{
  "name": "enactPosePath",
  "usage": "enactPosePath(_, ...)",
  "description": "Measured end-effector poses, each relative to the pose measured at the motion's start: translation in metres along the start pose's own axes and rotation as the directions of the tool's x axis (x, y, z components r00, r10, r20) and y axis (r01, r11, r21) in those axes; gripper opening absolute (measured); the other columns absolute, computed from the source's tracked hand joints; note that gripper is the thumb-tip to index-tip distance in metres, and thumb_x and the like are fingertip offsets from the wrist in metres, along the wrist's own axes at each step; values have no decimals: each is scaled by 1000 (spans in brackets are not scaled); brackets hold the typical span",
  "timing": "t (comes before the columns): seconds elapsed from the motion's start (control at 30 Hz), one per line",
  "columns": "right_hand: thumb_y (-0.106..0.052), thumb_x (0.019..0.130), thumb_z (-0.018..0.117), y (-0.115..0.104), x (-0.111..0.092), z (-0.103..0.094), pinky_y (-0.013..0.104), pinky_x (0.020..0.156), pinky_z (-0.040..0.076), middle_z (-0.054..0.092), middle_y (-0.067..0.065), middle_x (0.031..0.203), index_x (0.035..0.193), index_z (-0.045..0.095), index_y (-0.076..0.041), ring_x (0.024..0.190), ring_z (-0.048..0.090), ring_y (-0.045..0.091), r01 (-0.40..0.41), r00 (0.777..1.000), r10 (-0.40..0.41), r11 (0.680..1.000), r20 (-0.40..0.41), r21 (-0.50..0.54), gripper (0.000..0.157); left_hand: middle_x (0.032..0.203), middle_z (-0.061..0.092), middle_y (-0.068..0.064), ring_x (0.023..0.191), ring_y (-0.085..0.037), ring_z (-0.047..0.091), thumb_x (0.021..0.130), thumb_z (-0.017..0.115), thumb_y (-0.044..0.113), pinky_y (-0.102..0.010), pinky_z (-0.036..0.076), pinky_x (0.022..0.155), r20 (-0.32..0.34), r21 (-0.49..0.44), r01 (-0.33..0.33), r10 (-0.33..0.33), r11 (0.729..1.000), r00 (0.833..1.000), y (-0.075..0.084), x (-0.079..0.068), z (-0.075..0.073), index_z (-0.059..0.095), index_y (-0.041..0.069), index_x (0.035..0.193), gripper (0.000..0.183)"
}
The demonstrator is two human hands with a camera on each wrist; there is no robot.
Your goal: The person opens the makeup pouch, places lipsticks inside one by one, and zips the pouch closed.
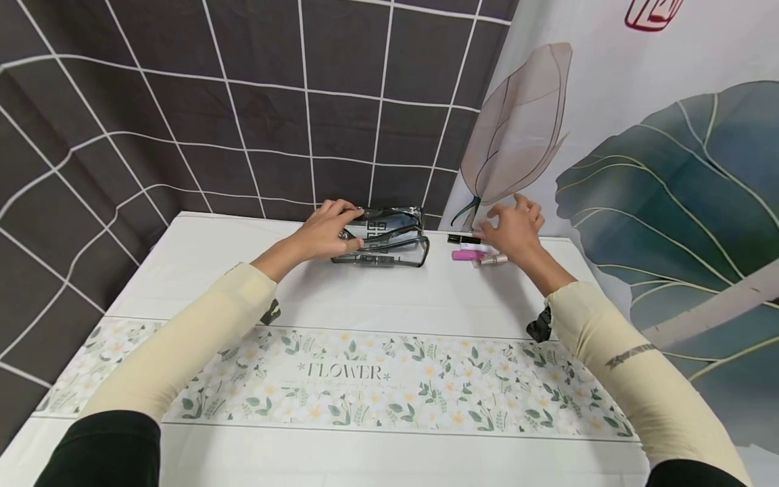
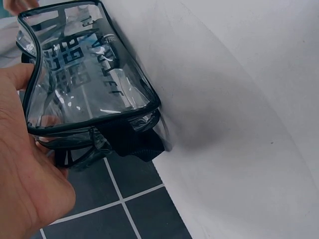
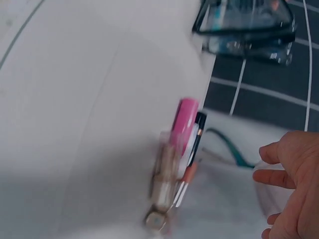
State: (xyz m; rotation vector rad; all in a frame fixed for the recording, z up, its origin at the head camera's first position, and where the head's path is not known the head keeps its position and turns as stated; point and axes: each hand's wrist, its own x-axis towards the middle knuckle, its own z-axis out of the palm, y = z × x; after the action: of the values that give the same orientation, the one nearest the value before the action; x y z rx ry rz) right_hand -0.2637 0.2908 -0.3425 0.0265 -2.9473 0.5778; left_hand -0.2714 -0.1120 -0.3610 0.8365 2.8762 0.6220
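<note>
A clear pouch with black trim (image 1: pixel 389 237) stands near the back edge of the white table, dark lettering on its see-through side. My left hand (image 1: pixel 325 233) grips its left end, with the thumb on the near side and the fingers over the top. In the left wrist view the clear pouch (image 2: pixel 84 74) fills the upper left beside that hand. My right hand (image 1: pixel 516 226) hovers just above and right of a small group of cosmetics, fingers loosely bent. In the right wrist view lie a pink tube (image 3: pixel 185 117), a black pen-like tube (image 3: pixel 200 122) and a blurred pale-gold tube (image 3: pixel 164 181).
A floral strip printed FLOWER (image 1: pixel 347 370) crosses the white table (image 1: pixel 377 308). Behind it hangs a dark cloth with a white grid (image 1: pixel 255 115); a leaf-printed pale cloth (image 1: pixel 608 223) hangs at right. A pale curved shape by the right fingers is unclear.
</note>
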Motion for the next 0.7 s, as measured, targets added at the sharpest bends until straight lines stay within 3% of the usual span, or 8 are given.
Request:
enactPosePath(0.33,-28,112,61,31,4,-1,81,127,13,26,47,173,135,69,14,163,10,65,-125,991,127,990,38,-59,49,173,41,-18,160,-41,34,107,61,43,-65,27,135,4,1,4,-4,1000,1000,-2,1,1,43,7,174,79)
enactPosePath(0.6,-30,110,58,55,4,6,82,123,18,38,51,156,98,71,12,154,19,71,-203,970,219,968,106,-149,45,174,40,-18,161,-41,33,107,62,43,-65,26,136,7,3,4,-4,1000,1000,-1,1,1,42,7,175,79)
enactPosePath(0.7,-34,111,59,62,4,10,81,124,20,36,52,155,98,71,14,153,20,71,-246,955,270,952,120,-181,51,174,40,-18,160,-41,33,107,62,43,-65,26,136,6,4,4,-4,1000,1000,-2,1,1,42,7,175,79)
